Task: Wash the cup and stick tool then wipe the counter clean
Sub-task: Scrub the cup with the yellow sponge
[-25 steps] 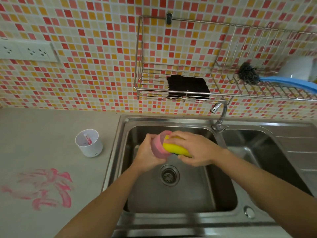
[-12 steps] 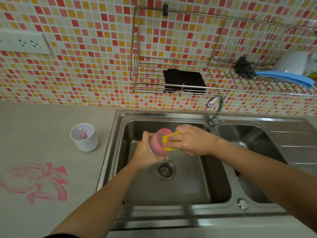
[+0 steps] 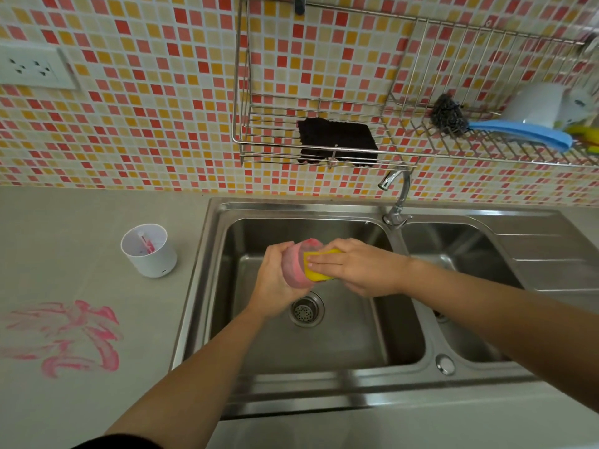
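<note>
Cup (image 3: 296, 267) in left hand (image 3: 275, 281), sponge (image 3: 317, 274) in right hand (image 3: 361, 267), mid sink (image 3: 214, 254)

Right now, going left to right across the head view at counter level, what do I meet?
Pink smear → white cup → left hand → pink cup → sponge → right hand → right basin.

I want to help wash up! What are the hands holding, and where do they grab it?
The left hand grips the cup round its side. The right hand holds the sponge, fingers across its top, pressing it against the cup.
</note>
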A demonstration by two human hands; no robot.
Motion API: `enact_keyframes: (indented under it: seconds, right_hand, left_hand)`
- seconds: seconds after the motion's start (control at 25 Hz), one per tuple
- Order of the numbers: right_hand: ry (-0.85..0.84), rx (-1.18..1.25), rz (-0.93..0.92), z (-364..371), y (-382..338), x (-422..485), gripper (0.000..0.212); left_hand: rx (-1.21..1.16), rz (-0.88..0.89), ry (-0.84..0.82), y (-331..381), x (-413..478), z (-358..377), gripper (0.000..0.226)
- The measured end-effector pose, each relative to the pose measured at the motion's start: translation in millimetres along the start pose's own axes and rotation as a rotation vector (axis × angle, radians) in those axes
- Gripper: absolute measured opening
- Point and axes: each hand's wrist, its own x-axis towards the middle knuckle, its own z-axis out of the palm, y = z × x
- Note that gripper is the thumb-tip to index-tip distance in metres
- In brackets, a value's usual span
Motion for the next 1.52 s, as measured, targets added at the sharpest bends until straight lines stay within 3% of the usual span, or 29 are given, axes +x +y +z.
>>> enact_keyframes:
  seconds: [0.12,0.24,0.4,0.52,0.64,0.76,0.88,1.12,1.24,1.4,1.52]
  right_hand:
    - [-0.053,-0.028,0.085,-1,-5,6,0.058]
    - [-0.169,0.021,-0.019,-7,-3,10,0.039]
    - [-0.153,0.019,0.078,-10,4,8,0.048]
    - [-0.281,0.274,0.041,-19,5,8,0.041]
    - [-0.085,0.057,0.062,-14,12,3,0.050]
    - [0.031,-0.100,-0.030,-1,15,2,0.035]
    - [0.076,-0.181,-0.135,-4,27,-5,0.031]
    - [-0.005,-0.260,-0.268,-20,41,-5,0.034]
    - [-0.025,-0.243,-0.207,-25,40,-1,0.033]
    - [-0.166,0.058,-0.030,-21,26,3,0.025]
    - [-0.187,-0.024,-0.003,-16,23,-3,0.036]
  left_hand:
    - [0.014,-0.011,0.046,4,1,4,0.088]
    - [0.061,0.010,0.034,8,3,7,0.090]
    - [0.054,-0.035,0.100,15,1,9,0.088]
    - [0.045,-0.057,0.096,17,-1,10,0.091]
    - [0.012,-0.092,0.123,20,1,13,0.090]
    - [-0.017,-0.056,0.055,21,7,18,0.094]
    - [-0.002,-0.017,-0.046,15,8,18,0.099]
    - [0.090,0.040,-0.195,20,14,4,0.100]
    - [0.092,0.042,-0.250,21,19,1,0.088]
    - [0.136,0.032,-0.108,18,19,8,0.075]
    - [0.150,0.078,-0.061,11,18,15,0.078]
